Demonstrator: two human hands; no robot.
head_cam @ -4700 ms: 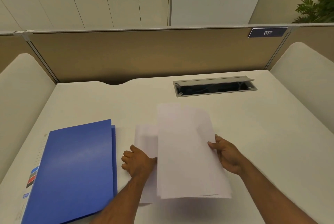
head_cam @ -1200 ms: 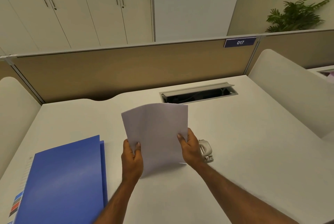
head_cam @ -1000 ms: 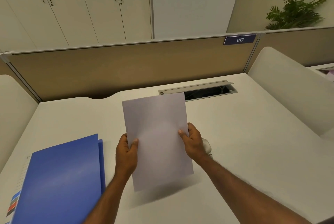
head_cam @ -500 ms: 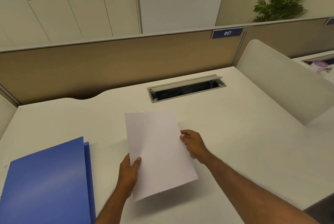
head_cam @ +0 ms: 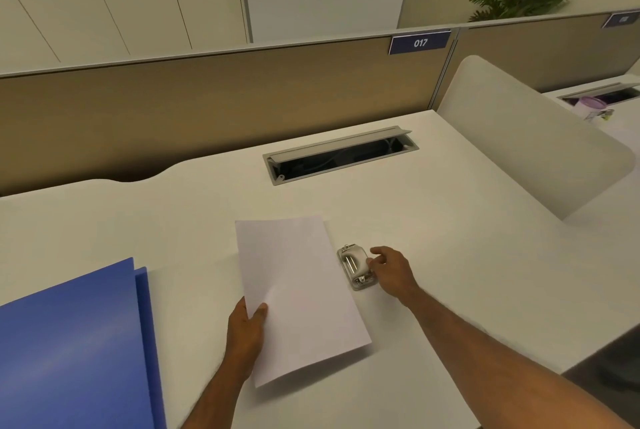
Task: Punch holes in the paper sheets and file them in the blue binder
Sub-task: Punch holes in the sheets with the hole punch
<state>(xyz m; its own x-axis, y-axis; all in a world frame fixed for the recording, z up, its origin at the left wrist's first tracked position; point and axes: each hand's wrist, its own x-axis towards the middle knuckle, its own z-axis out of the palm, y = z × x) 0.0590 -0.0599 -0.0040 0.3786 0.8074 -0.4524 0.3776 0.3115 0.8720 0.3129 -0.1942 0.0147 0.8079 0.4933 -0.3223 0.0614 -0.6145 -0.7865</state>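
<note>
White paper sheets (head_cam: 301,290), one stack whose sheet count cannot be told, sit low over the one pale desk (head_cam: 450,255). The left hand (head_cam: 246,328) pinches their left edge between thumb and fingers. At their 3 o'clock, just beside them, stands one grey hole punch (head_cam: 356,266). The right hand (head_cam: 393,271) meets its right side with curved fingers, thumb touching; whether it grips cannot be told. One blue binder (head_cam: 69,342) lies closed at 8 o'clock, and one open cable hatch (head_cam: 341,155) at 12.
</note>
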